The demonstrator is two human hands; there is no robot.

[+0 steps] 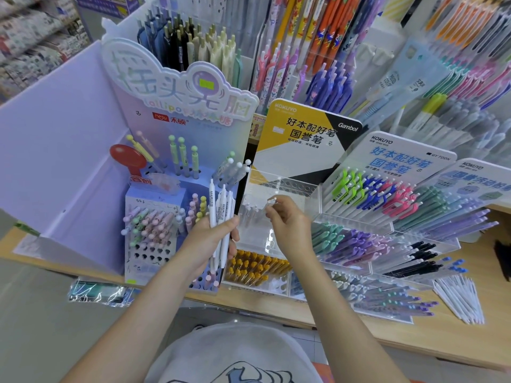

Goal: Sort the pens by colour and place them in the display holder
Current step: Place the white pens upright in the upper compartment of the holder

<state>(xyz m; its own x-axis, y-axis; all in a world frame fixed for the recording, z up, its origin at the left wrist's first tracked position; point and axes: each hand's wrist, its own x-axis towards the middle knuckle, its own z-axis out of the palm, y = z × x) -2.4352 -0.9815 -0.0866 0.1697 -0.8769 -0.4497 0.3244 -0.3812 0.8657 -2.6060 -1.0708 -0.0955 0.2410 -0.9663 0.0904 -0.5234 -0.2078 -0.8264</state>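
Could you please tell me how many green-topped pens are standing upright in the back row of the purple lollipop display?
3: two side by side and one just right of them, all behind the left hand. A fourth green-topped pen leans further right; others may be hidden.

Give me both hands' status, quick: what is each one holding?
Left hand: closed around a bundle of white pens.
Right hand: fingertips pinching a single clear pen over the clear display holder.

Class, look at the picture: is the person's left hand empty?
No, the left hand grips a bundle of white pens upright in front of the displays.
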